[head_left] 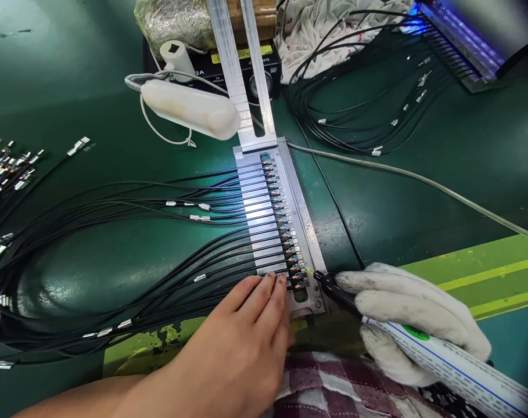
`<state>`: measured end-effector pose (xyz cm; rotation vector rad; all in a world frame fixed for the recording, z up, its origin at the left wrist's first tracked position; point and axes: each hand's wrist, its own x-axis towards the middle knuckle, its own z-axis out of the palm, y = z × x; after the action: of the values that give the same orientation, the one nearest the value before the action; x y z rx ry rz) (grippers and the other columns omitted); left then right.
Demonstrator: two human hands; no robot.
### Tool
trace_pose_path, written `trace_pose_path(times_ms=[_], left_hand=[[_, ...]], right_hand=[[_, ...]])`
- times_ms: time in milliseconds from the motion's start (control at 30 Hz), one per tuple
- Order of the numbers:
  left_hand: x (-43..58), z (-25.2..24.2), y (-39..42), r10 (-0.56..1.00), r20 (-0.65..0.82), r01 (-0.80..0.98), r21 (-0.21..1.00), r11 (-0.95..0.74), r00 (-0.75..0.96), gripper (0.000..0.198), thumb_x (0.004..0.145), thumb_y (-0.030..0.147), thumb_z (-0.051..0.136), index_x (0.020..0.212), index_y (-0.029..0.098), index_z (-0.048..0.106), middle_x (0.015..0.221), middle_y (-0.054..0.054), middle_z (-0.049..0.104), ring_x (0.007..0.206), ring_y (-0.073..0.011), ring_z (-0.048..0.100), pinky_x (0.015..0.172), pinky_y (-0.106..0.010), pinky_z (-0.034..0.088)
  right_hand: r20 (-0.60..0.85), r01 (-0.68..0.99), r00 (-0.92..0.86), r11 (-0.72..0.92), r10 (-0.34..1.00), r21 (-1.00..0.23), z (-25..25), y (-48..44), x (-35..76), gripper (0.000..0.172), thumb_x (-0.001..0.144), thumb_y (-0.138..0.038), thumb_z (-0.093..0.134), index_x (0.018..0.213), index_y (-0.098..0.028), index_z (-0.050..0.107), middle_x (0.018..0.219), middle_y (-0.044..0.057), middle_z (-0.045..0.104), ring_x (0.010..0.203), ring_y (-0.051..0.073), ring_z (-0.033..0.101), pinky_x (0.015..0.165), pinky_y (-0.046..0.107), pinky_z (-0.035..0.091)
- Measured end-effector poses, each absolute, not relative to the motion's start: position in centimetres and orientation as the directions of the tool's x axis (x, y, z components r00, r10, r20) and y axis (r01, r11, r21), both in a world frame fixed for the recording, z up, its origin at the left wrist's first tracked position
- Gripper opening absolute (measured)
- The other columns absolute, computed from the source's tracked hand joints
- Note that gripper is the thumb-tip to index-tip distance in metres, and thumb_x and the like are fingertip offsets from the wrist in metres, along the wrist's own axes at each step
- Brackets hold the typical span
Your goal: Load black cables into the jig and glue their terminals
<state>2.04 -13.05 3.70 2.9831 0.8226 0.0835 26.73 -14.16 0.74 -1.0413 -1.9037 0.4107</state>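
My bare left hand (252,334) lies with its fingers stretched out over the lower end of the metal jig (260,232), fingertips touching the lowest black cables. Several black cables (220,247) run side by side across the jig, and their small connector ends (285,227) line up in a column. In my gloved right hand (414,310) is a white dispensing tube (455,363) with a black nozzle. Its thin yellow-green tip (308,270) is at one of the lower connector ends; whether it touches cannot be made out. My left fingers partly cover the lowest cables.
A hinged metal cover (231,69) stands raised behind the jig. Beyond it are a black dispenser box (268,67) and a white oblong weight (189,107). More cables (316,116) lie at the back right beside a purple-lit lamp (464,43). A hose (403,171) crosses rightward.
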Motion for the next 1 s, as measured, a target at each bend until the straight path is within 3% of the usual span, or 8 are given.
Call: trace_pose_path(times_ms=[1000], left_hand=[[2.28,3.89,-13.13,0.502,0.022,0.499,0.084,-0.862,0.864,0.030,0.096,0.028,0.049,0.111,0.014,0.070,0.126,-0.010,0.066,0.113,-0.0259,0.061,0.103,-0.040,0.037]], right_hand=[[0.519,0.476,-0.238,0.564,0.821,-0.674,0.40,-15.13,26.42,0.029,0.072,-0.011,0.069,0.101,-0.015,0.070,0.107,0.009,0.073,0.088,0.022,0.071,0.080,0.037,0.058]])
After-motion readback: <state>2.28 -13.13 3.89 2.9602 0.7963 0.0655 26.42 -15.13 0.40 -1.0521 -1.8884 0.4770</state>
